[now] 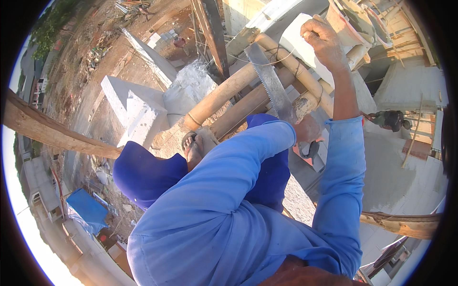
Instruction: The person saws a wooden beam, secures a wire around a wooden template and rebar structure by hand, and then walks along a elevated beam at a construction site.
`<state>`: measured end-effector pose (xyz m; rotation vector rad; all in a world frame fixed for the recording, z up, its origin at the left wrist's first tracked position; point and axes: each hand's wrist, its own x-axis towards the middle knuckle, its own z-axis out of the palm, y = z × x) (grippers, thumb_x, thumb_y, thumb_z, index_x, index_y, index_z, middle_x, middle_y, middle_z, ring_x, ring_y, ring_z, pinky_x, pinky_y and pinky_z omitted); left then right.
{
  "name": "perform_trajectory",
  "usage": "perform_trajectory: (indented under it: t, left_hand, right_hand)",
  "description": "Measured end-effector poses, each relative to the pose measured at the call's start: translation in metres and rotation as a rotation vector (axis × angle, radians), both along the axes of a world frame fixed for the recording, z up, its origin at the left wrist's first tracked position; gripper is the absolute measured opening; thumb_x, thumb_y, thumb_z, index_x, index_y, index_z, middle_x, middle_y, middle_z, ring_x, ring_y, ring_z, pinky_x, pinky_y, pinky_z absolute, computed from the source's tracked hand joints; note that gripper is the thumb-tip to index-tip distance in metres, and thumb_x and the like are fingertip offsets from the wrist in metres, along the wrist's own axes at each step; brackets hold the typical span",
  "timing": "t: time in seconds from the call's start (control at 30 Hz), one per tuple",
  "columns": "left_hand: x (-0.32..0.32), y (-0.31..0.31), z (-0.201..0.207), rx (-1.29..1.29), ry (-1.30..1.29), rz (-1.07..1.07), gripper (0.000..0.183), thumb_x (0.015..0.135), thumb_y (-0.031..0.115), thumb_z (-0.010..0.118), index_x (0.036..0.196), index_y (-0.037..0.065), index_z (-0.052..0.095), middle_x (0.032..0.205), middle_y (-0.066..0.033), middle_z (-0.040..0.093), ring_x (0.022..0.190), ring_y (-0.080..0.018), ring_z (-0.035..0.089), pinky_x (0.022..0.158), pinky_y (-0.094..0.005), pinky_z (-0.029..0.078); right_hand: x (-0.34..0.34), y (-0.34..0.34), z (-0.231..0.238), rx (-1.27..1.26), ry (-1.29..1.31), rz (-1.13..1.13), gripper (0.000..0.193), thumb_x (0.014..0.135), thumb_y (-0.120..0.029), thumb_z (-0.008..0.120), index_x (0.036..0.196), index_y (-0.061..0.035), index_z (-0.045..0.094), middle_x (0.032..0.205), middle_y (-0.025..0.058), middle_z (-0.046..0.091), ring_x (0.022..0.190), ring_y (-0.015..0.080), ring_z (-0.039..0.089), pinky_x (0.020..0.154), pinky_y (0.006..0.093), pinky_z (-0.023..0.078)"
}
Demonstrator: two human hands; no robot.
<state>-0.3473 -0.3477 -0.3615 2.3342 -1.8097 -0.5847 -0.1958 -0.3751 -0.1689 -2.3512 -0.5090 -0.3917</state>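
Observation:
My left hand (pixel 308 128) reaches across my body and is closed around the lower end of a handsaw (pixel 270 82). Its toothed blade points up and away, lying over the bamboo poles. Raised higher on the right, my right hand (pixel 326 44) is closed in a pinch on a thin strand (pixel 274 63), string or wire, which curves left past the saw tip. Beneath the blade, a thick bamboo pole (pixel 222 95) meets a crossing bamboo pole (pixel 300 71), with dark ties around them. The saw's handle is mostly hidden by my hand and sleeve.
My sandalled foot (pixel 193 148) rests beside the poles. White concrete blocks (pixel 143 112) stand left, with open ground far below. A mortar-smeared bucket (pixel 350 24) sits beyond my right hand. Another person (pixel 389 120) is lower at right. A wooden pole (pixel 62 126) crosses at left.

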Motion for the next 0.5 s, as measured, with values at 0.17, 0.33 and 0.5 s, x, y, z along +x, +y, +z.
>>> perform_trajectory:
  t: [0.17, 0.33, 0.5]
  left_hand:
    - [-0.001, 0.011, 0.101, -0.26, 0.068, -0.02, 0.015, 0.08, 0.016, 0.057, 0.089, 0.016, 0.069, 0.081, -0.0041, 0.065, 0.077, -0.0229, 0.065, 0.058, -0.0356, 0.047]
    - [0.011, 0.065, 0.18, -0.475, 0.053, -0.237, 0.012, 0.077, 0.021, 0.06, 0.084, 0.018, 0.069, 0.077, -0.0057, 0.061, 0.078, -0.0221, 0.062, 0.061, -0.0353, 0.049]
    - [0.028, 0.189, 0.215, -0.416, -0.105, -0.013, 0.019, 0.077, 0.025, 0.061, 0.093, 0.017, 0.068, 0.08, -0.0062, 0.056, 0.09, -0.0199, 0.057, 0.067, -0.034, 0.05]
  right_hand:
    - [0.02, 0.007, 0.031, 0.018, 0.056, 0.153, 0.013, 0.087, -0.016, 0.05, 0.082, -0.0036, 0.053, 0.08, 0.0014, 0.049, 0.077, 0.0146, 0.046, 0.079, 0.0283, 0.038]
    - [0.042, 0.016, 0.051, 0.179, 0.121, 0.054, 0.008, 0.078, -0.01, 0.06, 0.082, -0.0025, 0.06, 0.077, 0.0045, 0.058, 0.074, 0.0128, 0.053, 0.068, 0.0284, 0.043]
    - [0.038, 0.03, 0.068, 0.123, 0.072, 0.043, 0.01, 0.079, -0.012, 0.059, 0.083, -0.0029, 0.06, 0.08, 0.0053, 0.059, 0.075, 0.0158, 0.055, 0.069, 0.0307, 0.044]
